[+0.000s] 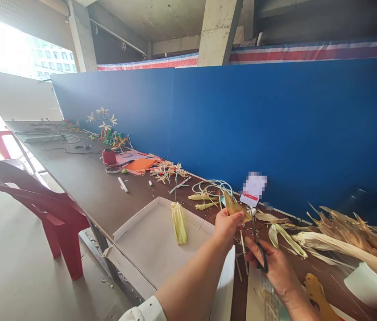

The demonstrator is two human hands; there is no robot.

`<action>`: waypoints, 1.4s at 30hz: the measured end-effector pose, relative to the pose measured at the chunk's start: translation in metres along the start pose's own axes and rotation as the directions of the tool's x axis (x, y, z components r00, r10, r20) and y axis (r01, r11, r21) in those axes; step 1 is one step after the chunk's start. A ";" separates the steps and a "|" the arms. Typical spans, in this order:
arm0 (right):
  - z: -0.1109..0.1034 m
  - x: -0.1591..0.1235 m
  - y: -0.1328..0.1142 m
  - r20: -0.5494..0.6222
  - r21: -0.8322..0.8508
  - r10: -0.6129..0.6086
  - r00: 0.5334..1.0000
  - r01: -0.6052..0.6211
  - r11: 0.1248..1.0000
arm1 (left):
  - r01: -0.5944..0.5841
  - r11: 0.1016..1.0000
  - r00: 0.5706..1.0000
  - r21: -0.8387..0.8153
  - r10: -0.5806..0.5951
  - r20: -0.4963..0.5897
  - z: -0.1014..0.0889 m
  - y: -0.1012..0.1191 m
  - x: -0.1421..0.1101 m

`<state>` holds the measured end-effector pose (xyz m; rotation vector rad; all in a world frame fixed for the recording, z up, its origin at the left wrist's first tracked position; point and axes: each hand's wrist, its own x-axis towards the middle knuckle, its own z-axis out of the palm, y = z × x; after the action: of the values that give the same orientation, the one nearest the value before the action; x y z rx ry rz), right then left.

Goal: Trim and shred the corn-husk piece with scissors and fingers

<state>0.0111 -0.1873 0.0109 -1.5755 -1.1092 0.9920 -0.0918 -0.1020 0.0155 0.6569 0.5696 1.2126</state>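
Observation:
My left hand pinches a small yellow-brown piece of dried corn husk and holds it up over the brown table. My right hand grips black-handled scissors, whose blades point up at the husk piece. A folded strip of pale husk lies in the flat white cardboard box just left of my hands.
A heap of dried husks and a white bowl lie at the right. Further along the table are husk flowers, a red spool, orange paper and cables. A blue partition backs the table. Red plastic chairs stand left.

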 end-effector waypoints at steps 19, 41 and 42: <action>0.011 -0.016 -0.013 -0.058 -0.096 -0.068 0.996 0.062 0.993 | 0.069 0.995 0.998 -0.068 -0.069 0.005 -0.002 0.000 0.000; 0.011 -0.016 -0.014 -0.021 -0.207 -0.145 0.989 0.138 0.969 | 0.057 0.990 0.998 -0.129 -0.057 0.002 0.003 0.005 -0.008; 0.010 -0.014 -0.013 0.000 -0.211 -0.135 0.991 0.132 0.969 | 0.057 0.990 0.998 -0.131 -0.057 0.002 0.003 0.006 -0.008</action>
<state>-0.0043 -0.1963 0.0227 -1.6472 -1.3274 0.7926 -0.0954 -0.1094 0.0226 0.5259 0.5020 1.1865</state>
